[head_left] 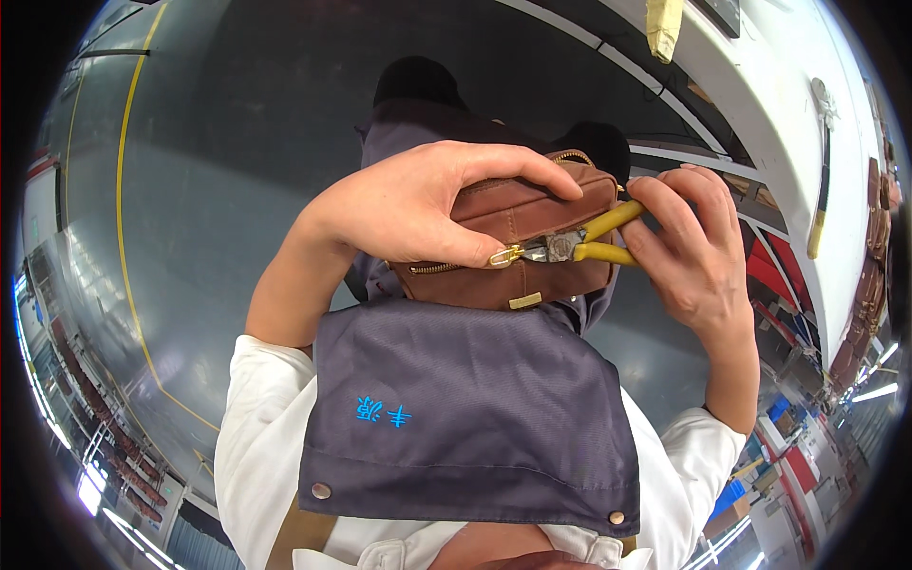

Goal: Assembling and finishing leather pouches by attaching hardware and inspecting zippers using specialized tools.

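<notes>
A brown bag (560,275) with zippers and a small gold plate rests on my lap. My left hand (418,204) lies over its left side, the thumb pressed to a gold zipper pull (506,256) and the forefinger stretched along the top. In my right hand (689,242) are pliers (563,247) with yellow handles, the fingers wrapped round the grips. The jaws of the pliers meet the zipper at the slider beside my left thumb. Whether the jaws are fully closed is too small to tell.
A dark apron (470,408) covers my front. At right stands a white table (807,123), with a tool with a yellow handle (819,190) and a yellow-wrapped piece (663,28) on it. A grey floor (237,218) with a yellow line (122,190) extends at left.
</notes>
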Demonstrator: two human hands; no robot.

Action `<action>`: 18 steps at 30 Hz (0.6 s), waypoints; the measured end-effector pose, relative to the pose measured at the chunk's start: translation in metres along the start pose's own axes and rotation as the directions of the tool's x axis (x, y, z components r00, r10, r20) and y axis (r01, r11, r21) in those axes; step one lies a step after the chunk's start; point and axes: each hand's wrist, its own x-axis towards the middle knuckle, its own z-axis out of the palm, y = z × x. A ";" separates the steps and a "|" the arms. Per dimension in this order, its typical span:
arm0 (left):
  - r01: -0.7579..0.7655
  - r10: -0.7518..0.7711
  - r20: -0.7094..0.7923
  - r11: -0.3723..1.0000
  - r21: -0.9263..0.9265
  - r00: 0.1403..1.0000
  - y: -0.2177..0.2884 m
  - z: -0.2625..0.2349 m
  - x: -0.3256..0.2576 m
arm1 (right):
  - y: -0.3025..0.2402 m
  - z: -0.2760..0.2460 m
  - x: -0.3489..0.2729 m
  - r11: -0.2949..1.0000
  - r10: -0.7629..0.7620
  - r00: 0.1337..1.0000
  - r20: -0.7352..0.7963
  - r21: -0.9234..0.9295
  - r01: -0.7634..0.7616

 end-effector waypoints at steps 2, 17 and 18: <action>-0.005 0.005 0.000 1.000 0.011 1.000 -0.001 0.000 -0.001 | -0.001 0.000 0.001 1.000 -0.003 1.000 0.010 -0.016 0.003; 0.006 -0.006 -0.004 0.999 0.036 1.000 0.001 0.004 0.002 | 0.003 -0.005 0.000 0.997 -0.052 0.994 0.095 -0.046 0.056; 0.014 -0.014 -0.005 0.999 0.033 1.000 0.001 0.004 0.002 | 0.003 -0.005 0.000 0.997 -0.053 0.994 0.098 -0.048 0.057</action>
